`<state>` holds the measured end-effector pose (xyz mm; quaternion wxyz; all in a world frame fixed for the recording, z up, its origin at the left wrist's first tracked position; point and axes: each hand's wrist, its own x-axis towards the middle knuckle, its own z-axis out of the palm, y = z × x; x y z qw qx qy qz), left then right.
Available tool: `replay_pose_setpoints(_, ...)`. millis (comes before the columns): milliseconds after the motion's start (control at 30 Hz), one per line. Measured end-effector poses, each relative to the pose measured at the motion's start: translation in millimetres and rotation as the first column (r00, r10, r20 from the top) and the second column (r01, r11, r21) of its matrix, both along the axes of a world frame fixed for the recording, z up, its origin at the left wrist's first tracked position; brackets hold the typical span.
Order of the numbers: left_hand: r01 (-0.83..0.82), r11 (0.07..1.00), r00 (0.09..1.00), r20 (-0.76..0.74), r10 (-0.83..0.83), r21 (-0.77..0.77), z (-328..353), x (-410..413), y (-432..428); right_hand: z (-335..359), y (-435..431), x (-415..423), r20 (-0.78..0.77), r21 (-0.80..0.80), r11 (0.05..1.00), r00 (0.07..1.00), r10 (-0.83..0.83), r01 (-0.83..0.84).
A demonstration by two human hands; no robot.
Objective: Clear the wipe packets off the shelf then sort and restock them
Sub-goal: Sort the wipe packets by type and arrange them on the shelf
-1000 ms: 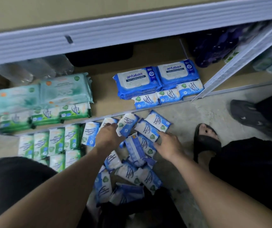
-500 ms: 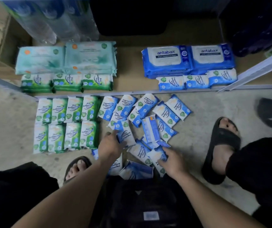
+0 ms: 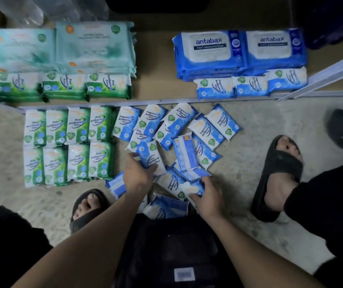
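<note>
Several small blue wipe packets [image 3: 204, 132] lie in a loose heap on the concrete floor in front of the shelf [image 3: 162, 86]. My left hand [image 3: 138, 176] grips one blue packet [image 3: 152, 159] near the heap's left side. My right hand [image 3: 209, 195] holds another blue packet [image 3: 193, 187] at the heap's near edge. Green pine packets [image 3: 69, 146] stand in two neat rows on the floor to the left. On the shelf sit pale green packs [image 3: 58, 48], green packets [image 3: 62, 86], two big blue Antabax packs [image 3: 239, 50] and three small blue packets [image 3: 249, 86].
My sandalled feet [image 3: 276, 175] flank the heap, the left foot [image 3: 87, 206] close to my left arm. A dark bag [image 3: 166, 246] lies between my arms. A white shelf post [image 3: 332, 73] slants at the right. Clear bottles [image 3: 48, 9] stand at the shelf's back left.
The view has dropped closer to the floor. My left hand has pulled back from the far row onto a nearer blue packet, and my right hand has moved nearer and taken a packet.
</note>
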<state>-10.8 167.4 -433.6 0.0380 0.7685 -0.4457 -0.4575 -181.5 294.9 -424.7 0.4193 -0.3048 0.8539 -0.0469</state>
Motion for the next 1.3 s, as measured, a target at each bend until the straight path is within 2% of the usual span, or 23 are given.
replay_pose_setpoints(67,-0.075,0.995,0.996,-0.034,0.077,0.069,3,1,-5,4,-4,-5,0.019,-0.019,1.000,1.000,0.004,-0.004)
replay_pose_setpoints(167,-0.047,0.988,0.994,-0.092,0.062,0.148,15,7,-7,21,-14,-9,0.067,-0.050,0.993,0.993,-0.100,0.103)
replay_pose_setpoints(367,-0.066,0.990,0.970,-0.223,0.092,0.122,55,24,-6,69,-49,-5,0.092,-0.178,0.961,0.976,-0.197,0.211)
replay_pose_setpoints(567,-0.093,0.991,0.921,-0.370,0.121,0.093,107,16,-14,131,-66,-13,0.136,-0.371,0.876,0.952,-0.276,0.307)
replay_pose_setpoints(733,-0.053,0.996,0.882,-0.464,0.083,0.078,165,-16,-19,175,-58,-38,0.242,-0.495,0.731,0.883,-0.403,0.469)
replay_pose_setpoints(900,-0.108,0.988,0.800,-0.581,0.151,0.108,212,-59,-15,212,-40,-67,0.318,-0.560,0.554,0.777,-0.543,0.616)
replay_pose_setpoints(1033,-0.049,0.995,0.736,-0.670,0.094,0.087,241,-92,-13,229,-21,-91,0.443,-0.510,0.384,0.617,-0.650,0.770)
replay_pose_setpoints(1167,-0.035,0.997,0.691,-0.719,0.074,0.068,261,-120,-13,236,-12,-111,0.621,-0.396,0.204,0.425,-0.659,0.895)
replay_pose_setpoints(1300,0.000,0.998,0.655,-0.754,0.044,0.058,272,-143,-15,242,-9,-125,0.678,-0.384,0.113,0.362,-0.640,0.917)
